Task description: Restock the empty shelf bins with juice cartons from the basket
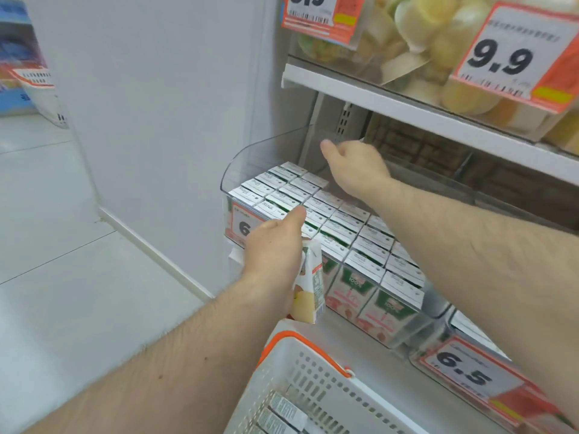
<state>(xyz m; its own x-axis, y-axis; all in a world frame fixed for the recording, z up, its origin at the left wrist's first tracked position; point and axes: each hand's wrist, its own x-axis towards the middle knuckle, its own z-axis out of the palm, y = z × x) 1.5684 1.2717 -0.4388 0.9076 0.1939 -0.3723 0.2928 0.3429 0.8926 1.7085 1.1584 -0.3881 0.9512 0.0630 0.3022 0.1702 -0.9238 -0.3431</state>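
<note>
While gripping an upright juice carton [308,285] just below the full shelf bin [250,151], left hand [272,245] lay nearer; right hand [354,166], loosely curled and holding nothing visible, reached behind.

At the upper right of the frame an orange price tag [513,54] on the upper shelf reads "9.9". At the lower right another price tag [466,375] reads "6.5". The cartons [354,280] in the bin show "100%". My left hand [272,245] covers a third tag [242,225], which shows only "6".
</note>
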